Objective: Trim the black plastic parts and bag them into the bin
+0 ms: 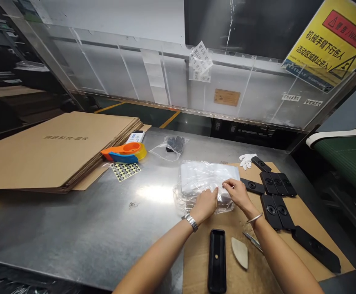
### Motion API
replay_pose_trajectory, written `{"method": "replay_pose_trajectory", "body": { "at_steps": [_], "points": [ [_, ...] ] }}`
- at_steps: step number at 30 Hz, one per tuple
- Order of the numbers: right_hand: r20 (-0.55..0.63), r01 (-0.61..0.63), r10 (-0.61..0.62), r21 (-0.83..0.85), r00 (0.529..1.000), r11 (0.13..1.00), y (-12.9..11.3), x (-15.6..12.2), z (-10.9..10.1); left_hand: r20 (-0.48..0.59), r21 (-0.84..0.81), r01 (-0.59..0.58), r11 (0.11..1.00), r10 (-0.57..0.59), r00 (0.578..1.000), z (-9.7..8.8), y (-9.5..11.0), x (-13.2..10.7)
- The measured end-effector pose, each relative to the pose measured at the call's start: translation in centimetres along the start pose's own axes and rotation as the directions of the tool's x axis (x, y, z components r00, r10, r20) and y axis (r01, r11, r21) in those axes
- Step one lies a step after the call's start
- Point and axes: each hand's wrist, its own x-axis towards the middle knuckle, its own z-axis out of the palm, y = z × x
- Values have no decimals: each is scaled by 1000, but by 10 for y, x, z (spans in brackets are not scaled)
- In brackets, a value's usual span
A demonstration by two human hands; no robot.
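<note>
A stack of clear plastic bags (207, 175) lies under both my hands on the cardboard sheet. My left hand (207, 204), a metal watch on its wrist, has its fingers curled against the front of the bags and pinches the film. With thumb and forefinger together, my right hand (237, 194) grips thin film at the stack's right side; the exact edge it holds is hard to make out. In front of the hands sits a long black tray-like part (217, 261). Beside it are a pale curved piece (239, 253) and tweezers (253, 241), partly behind my right forearm.
Several black plates with round rings (271, 210) lie on the cardboard sheet (319, 241) at right, near a white glove (247, 161). At left are stacked flat cartons (58, 147), an orange-blue tape dispenser (125, 152), round stickers (125, 170) and a bagged dark item (174, 143).
</note>
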Motion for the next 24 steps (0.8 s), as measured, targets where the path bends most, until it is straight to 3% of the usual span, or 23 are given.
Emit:
{"method": "replay_pose_trajectory", "body": {
  "at_steps": [5,11,16,20,24],
  "points": [
    [-147,31,-13,118,989,992,-15,-13,-6,10,-331,85,940,-86,996,-8,7,-8],
    [-107,44,-16,260,994,965,-27,-27,8,127,-756,211,619,-177,976,-1,12,-17],
    [-105,-19,54,303,993,953,-29,-36,10,61,-883,169,437,-250,966,8,10,-17],
    [-121,-58,104,334,987,941,-23,-41,5,-26,-898,120,424,-322,946,9,6,-22],
    [-135,-49,99,333,986,942,-24,-46,3,-154,-851,45,524,-330,931,11,5,-32]
  ]
}}
